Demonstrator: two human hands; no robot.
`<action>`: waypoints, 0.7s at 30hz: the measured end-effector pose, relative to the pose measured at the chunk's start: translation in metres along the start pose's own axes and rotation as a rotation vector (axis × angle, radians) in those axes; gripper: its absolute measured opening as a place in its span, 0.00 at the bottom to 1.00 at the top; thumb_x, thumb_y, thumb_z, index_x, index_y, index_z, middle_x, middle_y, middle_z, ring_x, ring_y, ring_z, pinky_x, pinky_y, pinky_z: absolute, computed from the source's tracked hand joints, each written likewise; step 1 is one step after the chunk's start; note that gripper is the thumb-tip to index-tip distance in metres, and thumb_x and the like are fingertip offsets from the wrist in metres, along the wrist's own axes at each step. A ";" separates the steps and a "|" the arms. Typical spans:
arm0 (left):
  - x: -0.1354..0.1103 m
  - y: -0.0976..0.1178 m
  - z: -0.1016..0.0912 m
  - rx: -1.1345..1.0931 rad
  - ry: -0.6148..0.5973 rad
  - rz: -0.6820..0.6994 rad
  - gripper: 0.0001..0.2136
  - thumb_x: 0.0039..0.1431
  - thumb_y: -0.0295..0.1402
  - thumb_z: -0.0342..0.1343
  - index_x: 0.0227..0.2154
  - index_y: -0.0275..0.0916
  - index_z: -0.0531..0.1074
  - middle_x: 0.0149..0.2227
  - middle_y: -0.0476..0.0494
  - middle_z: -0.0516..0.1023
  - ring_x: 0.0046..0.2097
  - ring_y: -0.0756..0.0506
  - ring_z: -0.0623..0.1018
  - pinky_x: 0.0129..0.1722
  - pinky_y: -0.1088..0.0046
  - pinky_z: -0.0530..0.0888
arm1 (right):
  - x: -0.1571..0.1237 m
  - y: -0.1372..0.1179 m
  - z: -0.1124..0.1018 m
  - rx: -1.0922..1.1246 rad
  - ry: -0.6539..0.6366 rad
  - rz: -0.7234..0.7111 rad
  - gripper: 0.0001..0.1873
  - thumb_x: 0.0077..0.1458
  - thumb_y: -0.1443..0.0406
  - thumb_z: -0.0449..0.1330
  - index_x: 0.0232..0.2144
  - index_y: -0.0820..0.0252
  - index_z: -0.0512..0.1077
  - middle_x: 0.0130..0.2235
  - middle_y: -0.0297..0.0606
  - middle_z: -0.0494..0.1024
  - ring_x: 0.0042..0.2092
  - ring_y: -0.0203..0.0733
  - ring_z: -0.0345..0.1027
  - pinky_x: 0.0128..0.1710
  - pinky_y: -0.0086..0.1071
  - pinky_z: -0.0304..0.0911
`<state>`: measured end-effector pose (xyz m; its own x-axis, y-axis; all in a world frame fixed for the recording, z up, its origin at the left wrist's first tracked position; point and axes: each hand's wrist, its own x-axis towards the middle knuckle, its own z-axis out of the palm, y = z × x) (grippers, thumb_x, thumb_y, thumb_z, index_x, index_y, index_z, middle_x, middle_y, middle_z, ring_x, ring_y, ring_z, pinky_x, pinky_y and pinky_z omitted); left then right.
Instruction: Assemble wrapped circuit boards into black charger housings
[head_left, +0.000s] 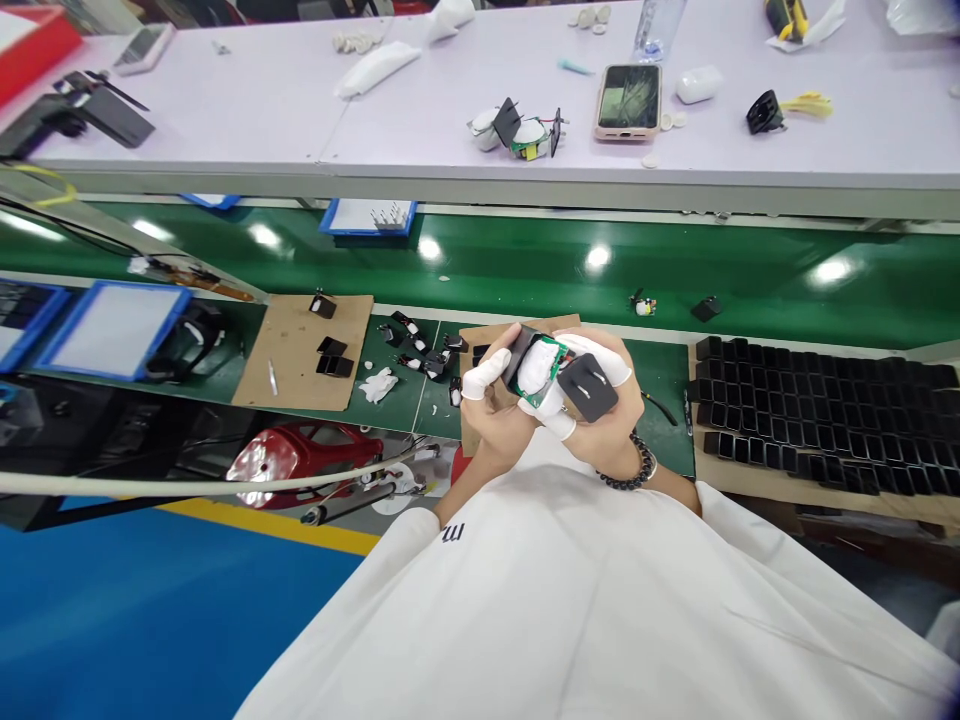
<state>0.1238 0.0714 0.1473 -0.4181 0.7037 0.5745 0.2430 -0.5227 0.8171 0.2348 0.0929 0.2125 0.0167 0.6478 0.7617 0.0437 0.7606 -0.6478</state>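
Resting between both hands, just above the near edge of the green worktop (664, 375), is a small assembly (536, 368): a white body in a black shell, with a green circuit board (555, 362) showing at its middle. The left hand (495, 405) is closed around its left side, a capped forefinger laid across the black shell. The right hand (611, 425) grips the other side, and a black square plate (587, 388) sits against its fingers, touching the board. White finger cots (480, 380) cover several fingertips on both hands, and a dark bead bracelet (630, 472) circles the right wrist.

Just left of the hands, small black parts (420, 350) lie scattered, and further left a cardboard sheet (300, 355) carries a few more. To the right, rows of black housings (817, 410) stand packed together. Beyond runs a green conveyor belt (525, 262), and on the pale bench behind it lies a phone (628, 100).
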 end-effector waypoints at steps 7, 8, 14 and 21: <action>0.000 -0.006 0.000 0.014 0.042 0.084 0.26 0.57 0.33 0.69 0.58 0.51 0.69 0.62 0.42 0.78 0.64 0.35 0.78 0.61 0.48 0.78 | -0.004 0.009 -0.006 0.009 -0.079 0.176 0.32 0.48 0.62 0.76 0.56 0.50 0.73 0.52 0.41 0.80 0.52 0.52 0.77 0.52 0.47 0.76; 0.000 -0.007 -0.001 0.028 0.036 0.091 0.26 0.57 0.32 0.69 0.57 0.51 0.69 0.62 0.43 0.78 0.64 0.36 0.78 0.61 0.48 0.79 | -0.005 0.010 -0.007 0.010 -0.079 0.182 0.32 0.49 0.62 0.76 0.56 0.49 0.73 0.52 0.40 0.80 0.52 0.52 0.77 0.52 0.48 0.76; 0.000 -0.007 -0.003 0.067 0.023 0.125 0.29 0.59 0.32 0.67 0.61 0.55 0.67 0.62 0.46 0.78 0.63 0.36 0.78 0.59 0.49 0.81 | -0.003 0.008 -0.007 0.073 -0.053 0.153 0.32 0.49 0.60 0.76 0.56 0.47 0.73 0.51 0.40 0.81 0.52 0.52 0.79 0.52 0.47 0.77; 0.001 -0.006 -0.003 0.063 0.005 0.152 0.28 0.57 0.33 0.69 0.60 0.52 0.68 0.64 0.45 0.77 0.62 0.34 0.79 0.60 0.45 0.80 | -0.002 0.007 -0.008 0.074 -0.029 0.108 0.32 0.45 0.61 0.77 0.53 0.52 0.75 0.51 0.43 0.82 0.52 0.54 0.79 0.52 0.47 0.77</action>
<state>0.1193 0.0732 0.1428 -0.3765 0.6161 0.6918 0.3579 -0.5920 0.7221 0.2435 0.0966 0.2067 -0.0117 0.7261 0.6875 -0.0303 0.6870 -0.7261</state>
